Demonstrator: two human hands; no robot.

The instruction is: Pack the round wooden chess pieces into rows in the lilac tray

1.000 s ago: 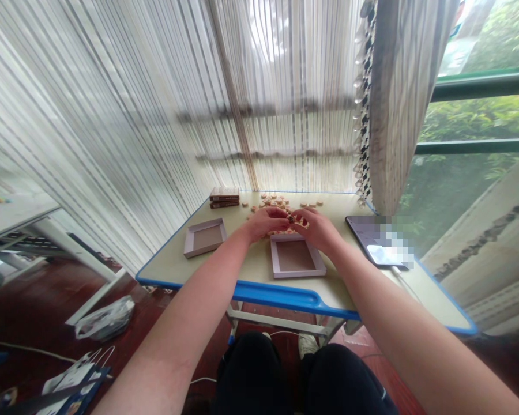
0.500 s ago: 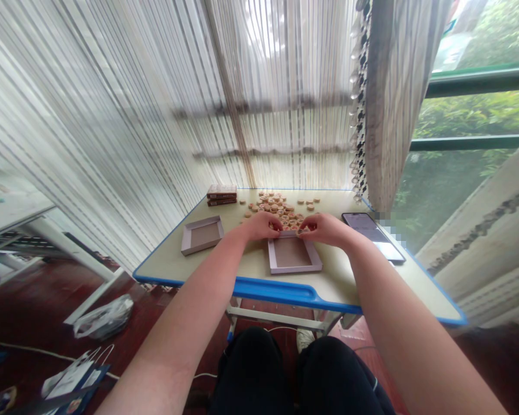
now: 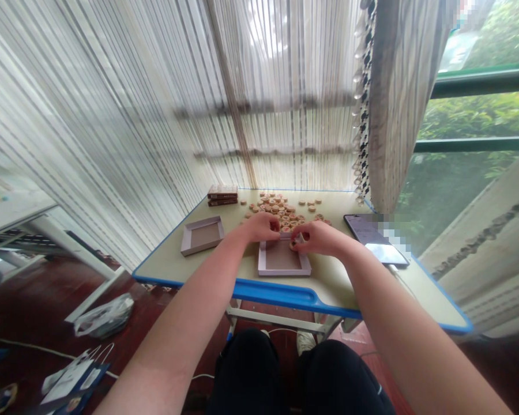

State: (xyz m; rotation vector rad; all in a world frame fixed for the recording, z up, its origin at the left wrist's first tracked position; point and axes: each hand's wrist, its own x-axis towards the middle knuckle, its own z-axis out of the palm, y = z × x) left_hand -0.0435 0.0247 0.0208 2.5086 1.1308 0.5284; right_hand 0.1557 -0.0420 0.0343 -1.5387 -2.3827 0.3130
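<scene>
An open shallow box [image 3: 284,272] stands near the table's front edge, with nothing seen on its brown bottom. My right hand [image 3: 315,237] pinches a round wooden piece [image 3: 293,245] over the box's far right corner. At the far rim of the same box is my left hand [image 3: 263,226], its fingers closed; whether they grip the rim or a piece is hidden. Just beyond both hands lies a loose pile of round wooden pieces [image 3: 281,208], some with marks on top.
A second shallow box [image 3: 202,235] lies at the left of the table [image 3: 242,266]. Two stacked small boxes [image 3: 222,195] stand at the back left. A phone [image 3: 374,237] with a cable lies at the right. Curtains hang behind.
The near box has shifted left. My right hand has moved slightly down and toward me, bringing the round piece from the far rim to over the box's corner.
</scene>
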